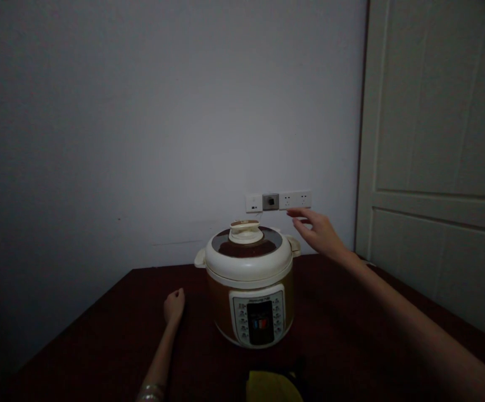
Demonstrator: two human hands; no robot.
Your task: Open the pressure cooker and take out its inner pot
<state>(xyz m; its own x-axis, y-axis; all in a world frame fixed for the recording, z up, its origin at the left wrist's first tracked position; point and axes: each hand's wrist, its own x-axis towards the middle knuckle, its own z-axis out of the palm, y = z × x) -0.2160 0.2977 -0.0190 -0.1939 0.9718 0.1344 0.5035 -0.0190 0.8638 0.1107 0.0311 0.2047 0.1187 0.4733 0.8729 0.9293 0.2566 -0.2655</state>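
A cream and brown electric pressure cooker [251, 282] stands on a dark red table [343, 335], its lid on and its control panel facing me. My right hand [315, 230] reaches out over the table past the cooker's right side, fingers stretched and apart, holding nothing, just below the wall sockets [278, 201]. My left hand [174, 306] rests on the table to the left of the cooker with its fingers curled in; nothing shows in it. A bracelet sits on my left wrist.
A white wall runs behind the table, with a strip of sockets and a grey switch. A pale panelled door [435, 167] stands at the right. Something yellow [272, 386] lies at the table's near edge, below the cooker.
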